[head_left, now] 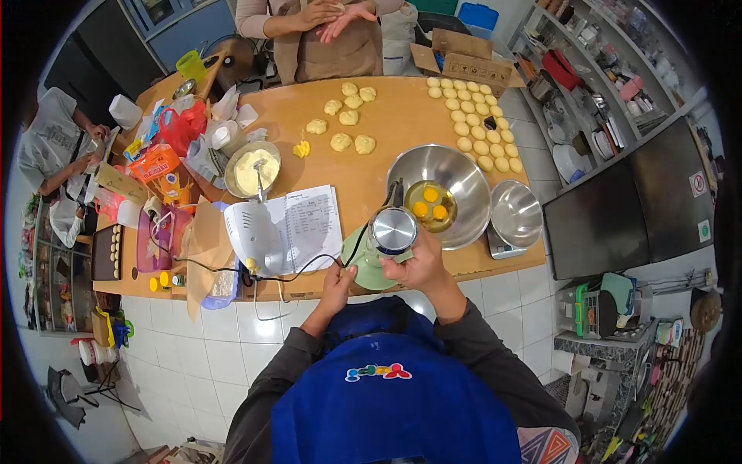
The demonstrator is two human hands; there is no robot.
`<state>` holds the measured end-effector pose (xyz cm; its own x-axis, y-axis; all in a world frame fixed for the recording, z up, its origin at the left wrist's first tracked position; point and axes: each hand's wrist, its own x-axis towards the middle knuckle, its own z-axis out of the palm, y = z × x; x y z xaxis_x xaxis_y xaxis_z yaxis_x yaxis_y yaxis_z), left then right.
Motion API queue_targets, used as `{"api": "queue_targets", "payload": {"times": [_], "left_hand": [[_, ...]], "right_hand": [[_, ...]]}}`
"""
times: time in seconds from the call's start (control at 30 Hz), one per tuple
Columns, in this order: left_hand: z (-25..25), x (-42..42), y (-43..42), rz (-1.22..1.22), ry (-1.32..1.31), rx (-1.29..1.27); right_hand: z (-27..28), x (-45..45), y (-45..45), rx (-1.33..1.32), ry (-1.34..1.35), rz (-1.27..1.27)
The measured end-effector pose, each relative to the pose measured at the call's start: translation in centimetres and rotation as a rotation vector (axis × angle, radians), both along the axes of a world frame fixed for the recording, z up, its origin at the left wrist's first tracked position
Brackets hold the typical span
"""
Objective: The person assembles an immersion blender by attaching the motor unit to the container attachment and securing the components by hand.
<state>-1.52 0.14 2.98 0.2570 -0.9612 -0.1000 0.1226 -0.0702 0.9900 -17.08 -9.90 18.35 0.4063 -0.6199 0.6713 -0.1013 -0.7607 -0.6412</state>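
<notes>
My right hand [421, 263] is closed around a silver-topped, jar-shaped appliance [393, 230], held above a pale green plate [375, 274] at the table's near edge. Just left of it, my left hand [335, 292] has its fingers closed at the black cord [357, 246], beside the plate's rim. Behind the appliance stands a large steel bowl [473, 174] with three egg yolks [430, 195] and clear egg white in it. A white hand mixer [253, 232] rests to the left, partly over an open notebook [313, 224].
A smaller steel bowl [516, 213] sits on a scale at the right. Dough balls [340, 142] and rows of small rounds [479, 131] lie farther back. A cream-filled bowl [251, 168] and packages [154, 164] occupy the left. One person [328, 39] stands opposite, another [58, 147] far left.
</notes>
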Motion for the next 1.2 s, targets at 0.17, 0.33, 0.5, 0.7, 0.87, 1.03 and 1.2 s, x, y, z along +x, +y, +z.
{"api": "queue_targets", "payload": {"times": [0.17, 0.33, 0.5, 0.7, 0.87, 1.03, 1.2], "left_hand": [[-1.3, 0.2, 0.0, -0.001, -0.025, 0.010], [-1.7, 0.2, 0.0, 0.002, -0.012, -0.002], [-0.8, 0.2, 0.0, -0.013, -0.001, 0.000], [-1.0, 0.3, 0.0, 0.002, -0.038, 0.007], [-0.3, 0.1, 0.0, 0.003, -0.015, -0.019], [-0.9, 0.2, -0.1, 0.001, -0.047, -0.024], [-0.8, 0.2, -0.1, 0.009, -0.058, -0.024]], "right_hand": [[-0.4, -0.1, 0.0, 0.007, 0.012, -0.005], [-0.6, 0.0, 0.0, -0.023, 0.004, -0.016], [-0.5, 0.0, 0.1, -0.013, 0.009, -0.014], [-0.9, 0.0, -0.1, -0.052, 0.024, -0.009], [-0.8, -0.1, 0.0, -0.069, 0.024, -0.014], [-0.7, -0.1, 0.1, -0.086, 0.033, -0.023], [-1.1, -0.3, -0.2, -0.079, 0.044, 0.023]]}}
